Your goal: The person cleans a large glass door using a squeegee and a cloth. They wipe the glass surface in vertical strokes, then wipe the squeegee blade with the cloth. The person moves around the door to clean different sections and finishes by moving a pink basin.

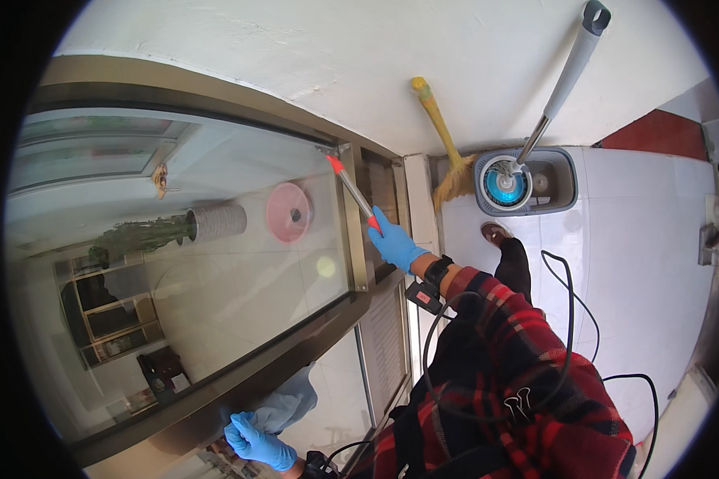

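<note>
My right hand [395,242], in a blue glove, grips the red end of a squeegee [353,193] with a silver metal handle. Its narrow head lies against the glass pane [263,281], by the corner where the brown metal door frame [351,227] meets it. Lower in the view, my left hand [257,443], gloved in blue too, is closed around a grey-blue cloth [287,400]. The cloth hangs from the fist beside the frame's wide brown rail [239,383].
A grey mop bucket [566,185] with a spin mop [539,135] stands by the white wall [347,54], beside a yellow-handled straw broom [449,138]. Black cables [569,287] loop around my right arm. Through the glass show a pink basin [281,212] and a potted plant [215,221].
</note>
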Demonstrator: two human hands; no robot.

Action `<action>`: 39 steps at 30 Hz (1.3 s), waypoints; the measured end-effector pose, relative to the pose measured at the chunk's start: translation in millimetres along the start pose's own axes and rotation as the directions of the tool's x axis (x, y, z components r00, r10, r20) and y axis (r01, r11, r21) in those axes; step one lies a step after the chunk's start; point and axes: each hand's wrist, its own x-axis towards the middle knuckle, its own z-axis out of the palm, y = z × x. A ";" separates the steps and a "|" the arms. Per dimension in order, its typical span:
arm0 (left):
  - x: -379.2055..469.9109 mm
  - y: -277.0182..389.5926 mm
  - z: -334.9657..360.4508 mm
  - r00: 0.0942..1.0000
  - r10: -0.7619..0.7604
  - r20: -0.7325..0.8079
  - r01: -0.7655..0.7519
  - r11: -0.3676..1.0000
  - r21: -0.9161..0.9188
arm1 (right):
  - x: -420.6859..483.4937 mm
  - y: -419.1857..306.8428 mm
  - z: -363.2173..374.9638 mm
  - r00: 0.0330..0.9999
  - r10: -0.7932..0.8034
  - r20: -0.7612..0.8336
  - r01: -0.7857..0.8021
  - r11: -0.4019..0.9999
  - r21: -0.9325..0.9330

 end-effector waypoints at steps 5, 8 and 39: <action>3.8 5.0 7.0 0.999 0.012 -0.046 -0.010 0.999 0.037 | -19.5 -1.0 -1.2 0.999 -0.048 0.017 0.048 0.999 -0.006; 1.7 7.2 13.2 0.995 -0.016 -0.099 0.014 1.000 -0.015 | -14.6 0.8 -5.2 0.992 0.097 0.085 -0.091 0.993 -0.075; 1.9 16.3 22.8 0.984 -0.071 -0.166 0.067 0.997 -0.031 | -19.8 -2.6 -16.9 0.978 0.137 0.157 -0.145 0.989 0.042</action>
